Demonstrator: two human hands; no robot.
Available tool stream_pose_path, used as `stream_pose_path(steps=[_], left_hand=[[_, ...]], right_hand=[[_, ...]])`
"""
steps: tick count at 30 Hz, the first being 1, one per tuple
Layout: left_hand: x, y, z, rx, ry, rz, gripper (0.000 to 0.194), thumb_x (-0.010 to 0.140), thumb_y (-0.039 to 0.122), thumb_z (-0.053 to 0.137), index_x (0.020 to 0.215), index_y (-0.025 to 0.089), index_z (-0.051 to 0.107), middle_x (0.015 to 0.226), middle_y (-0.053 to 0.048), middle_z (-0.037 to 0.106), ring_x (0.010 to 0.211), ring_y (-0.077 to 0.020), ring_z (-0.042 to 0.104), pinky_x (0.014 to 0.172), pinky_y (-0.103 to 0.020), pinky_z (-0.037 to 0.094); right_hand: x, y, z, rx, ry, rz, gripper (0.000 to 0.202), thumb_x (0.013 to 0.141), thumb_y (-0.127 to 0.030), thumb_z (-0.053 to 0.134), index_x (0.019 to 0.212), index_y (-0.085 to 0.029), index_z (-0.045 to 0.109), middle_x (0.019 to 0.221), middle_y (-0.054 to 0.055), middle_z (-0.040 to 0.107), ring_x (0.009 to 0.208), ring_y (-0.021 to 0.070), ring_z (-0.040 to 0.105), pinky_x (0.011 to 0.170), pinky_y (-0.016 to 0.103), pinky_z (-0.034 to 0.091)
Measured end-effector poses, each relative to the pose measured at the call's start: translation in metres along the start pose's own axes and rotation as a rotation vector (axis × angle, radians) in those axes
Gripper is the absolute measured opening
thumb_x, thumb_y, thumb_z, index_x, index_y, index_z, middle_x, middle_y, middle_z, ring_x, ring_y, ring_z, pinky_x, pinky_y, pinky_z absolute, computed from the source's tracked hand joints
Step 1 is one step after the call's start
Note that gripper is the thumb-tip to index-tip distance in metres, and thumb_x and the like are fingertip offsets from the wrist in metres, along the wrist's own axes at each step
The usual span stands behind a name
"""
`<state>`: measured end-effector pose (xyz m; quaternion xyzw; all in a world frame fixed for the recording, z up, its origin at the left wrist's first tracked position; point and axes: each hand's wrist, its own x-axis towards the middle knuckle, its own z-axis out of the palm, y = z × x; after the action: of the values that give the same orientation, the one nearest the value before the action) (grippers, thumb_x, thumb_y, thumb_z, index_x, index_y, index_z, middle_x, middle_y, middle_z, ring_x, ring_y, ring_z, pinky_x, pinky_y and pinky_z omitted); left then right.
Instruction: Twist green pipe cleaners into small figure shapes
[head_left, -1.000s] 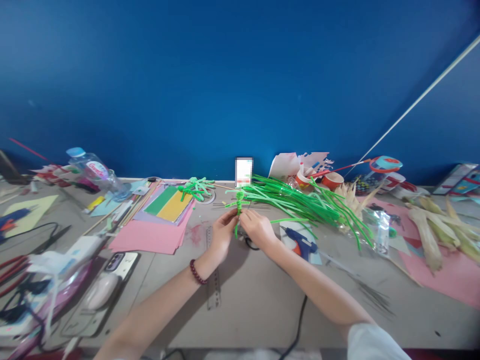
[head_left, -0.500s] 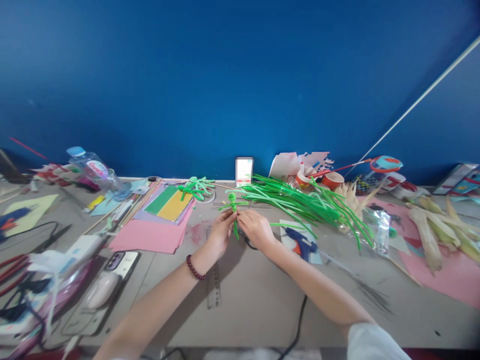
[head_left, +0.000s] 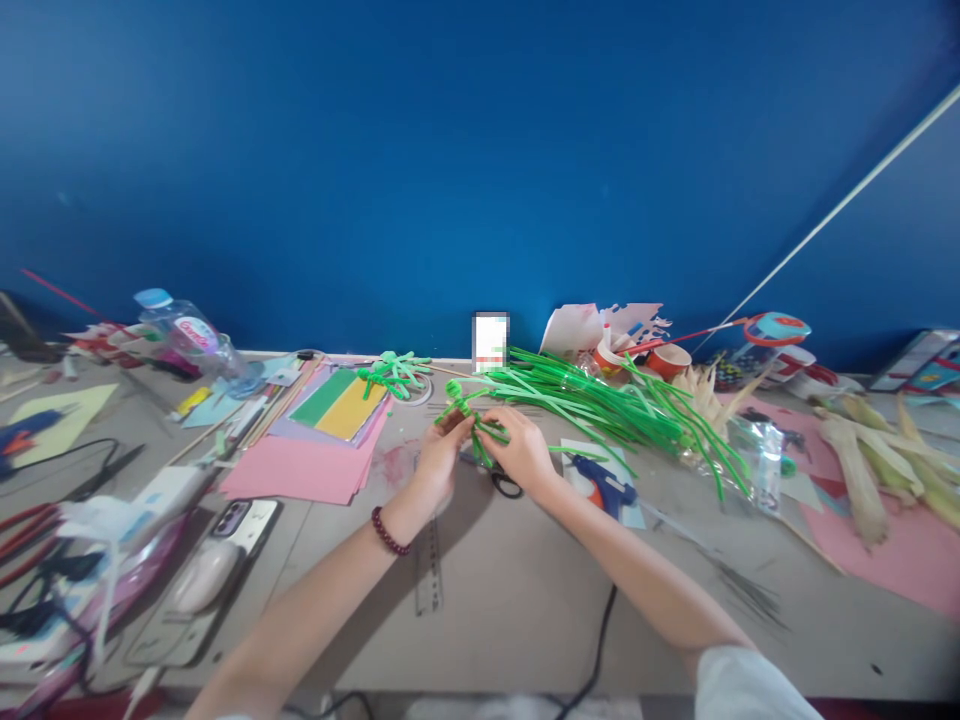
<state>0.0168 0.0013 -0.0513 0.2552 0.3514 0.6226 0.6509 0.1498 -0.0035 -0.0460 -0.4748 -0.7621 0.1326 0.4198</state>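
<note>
Green fuzzy stems, twisted into a small figure (head_left: 456, 392), sit between the person's two hands, just above the grey tabletop (head_left: 517, 610). Take that figure as the centre of a clock, with the blue wall (head_left: 480, 180) at twelve. The left hand (head_left: 436, 465) comes in from seven o'clock, its thumb and fingers pinched together around the figure's body. The right hand (head_left: 526, 452) comes in from four, thumb and fingertips closed on a green strand (head_left: 493, 431) beside the body; how firmly they grip cannot be told.

Half a second ago the figure stood more upright; now its looped top leans towards eleven o'clock and the right fingers have drawn slightly away with the strand. That seems to mean the bending now concerns the lower strands, while the left hand steadies the body.

At three o'clock lies a loose pile of green stems (head_left: 600, 400), and at ten a smaller green cluster (head_left: 395, 376). A blue glue gun (head_left: 616, 490) rests at four, a dark loop handle (head_left: 508, 487) at five, a clear ruler (head_left: 429, 575) just past six, and pink paper (head_left: 300, 475) at eight.
</note>
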Motion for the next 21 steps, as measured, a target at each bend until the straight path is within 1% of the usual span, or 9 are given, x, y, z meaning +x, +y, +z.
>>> stream_pose_path(steps=[2,4,8,11,13,15,18,19,21], left_hand=[[-0.001,0.002,0.002,0.024,0.000,0.017,0.029,0.055,0.016,0.080,0.080,0.016,0.065,0.079,0.000,0.068,0.073,-0.0126,0.063,0.069,-0.024,0.046],[-0.002,0.003,0.003,0.046,0.006,0.026,0.029,0.054,0.016,0.080,0.079,0.016,0.065,0.080,0.000,0.068,0.073,-0.0130,0.063,0.069,-0.024,0.046],[-0.002,0.004,0.003,0.038,-0.014,0.024,0.026,0.055,0.017,0.080,0.077,0.017,0.066,0.080,0.000,0.068,0.073,-0.0124,0.061,0.066,-0.024,0.046],[-0.001,0.007,0.001,0.066,-0.033,0.039,0.022,0.059,0.022,0.078,0.077,0.018,0.067,0.081,0.000,0.067,0.073,-0.0122,0.061,0.066,-0.024,0.045],[0.001,0.011,-0.001,0.137,-0.040,0.065,0.020,0.061,0.024,0.077,0.076,0.018,0.067,0.080,0.000,0.067,0.072,-0.0123,0.061,0.066,-0.025,0.045],[0.003,0.017,-0.003,0.257,-0.076,0.093,0.017,0.061,0.025,0.077,0.073,0.018,0.067,0.075,0.000,0.066,0.069,-0.0119,0.059,0.063,-0.024,0.043],[0.005,0.025,-0.004,0.409,-0.186,0.107,0.017,0.061,0.023,0.077,0.074,0.017,0.068,0.072,0.000,0.066,0.065,-0.0117,0.057,0.060,-0.024,0.042],[0.005,0.026,-0.003,0.408,-0.215,0.104,0.019,0.061,0.022,0.077,0.076,0.017,0.068,0.074,-0.001,0.067,0.067,-0.0123,0.058,0.062,-0.024,0.043],[0.005,0.027,-0.002,0.329,-0.249,0.076,0.025,0.061,0.019,0.078,0.083,0.017,0.068,0.081,-0.002,0.069,0.074,-0.0138,0.061,0.069,-0.026,0.045]], right_hand=[[0.002,0.002,-0.001,0.042,-0.005,0.073,0.023,0.078,-0.024,0.060,0.101,-0.021,0.060,0.096,0.004,0.067,0.088,0.0198,0.062,0.078,0.031,0.048],[0.003,0.003,-0.002,0.096,-0.020,0.093,0.028,0.076,-0.023,0.061,0.104,-0.021,0.060,0.098,0.005,0.067,0.089,0.0197,0.062,0.079,0.031,0.048],[0.005,0.001,-0.007,0.139,-0.011,0.053,0.022,0.078,-0.022,0.058,0.099,-0.021,0.064,0.097,0.005,0.068,0.090,0.0199,0.062,0.080,0.031,0.048],[0.006,-0.003,-0.012,0.078,0.005,0.035,0.017,0.080,-0.022,0.056,0.094,-0.022,0.065,0.093,0.005,0.068,0.087,0.0199,0.062,0.078,0.030,0.047],[0.007,-0.005,-0.016,0.016,0.001,0.036,0.014,0.081,-0.022,0.056,0.091,-0.022,0.066,0.090,0.004,0.068,0.086,0.0197,0.063,0.077,0.030,0.047],[0.007,-0.007,-0.019,-0.052,-0.010,0.036,0.012,0.082,-0.022,0.056,0.089,-0.023,0.066,0.090,0.003,0.068,0.086,0.0194,0.063,0.076,0.029,0.047],[0.007,-0.010,-0.024,-0.151,-0.004,0.023,0.013,0.083,-0.020,0.055,0.090,-0.024,0.065,0.093,0.003,0.068,0.085,0.0186,0.063,0.073,0.027,0.046],[0.007,-0.011,-0.025,-0.177,0.000,0.017,0.013,0.082,-0.020,0.055,0.090,-0.024,0.065,0.093,0.003,0.068,0.084,0.0184,0.063,0.071,0.026,0.046],[0.007,-0.013,-0.026,-0.206,0.000,0.006,0.014,0.082,-0.019,0.055,0.089,-0.024,0.065,0.092,0.003,0.068,0.083,0.0184,0.063,0.068,0.025,0.045]])
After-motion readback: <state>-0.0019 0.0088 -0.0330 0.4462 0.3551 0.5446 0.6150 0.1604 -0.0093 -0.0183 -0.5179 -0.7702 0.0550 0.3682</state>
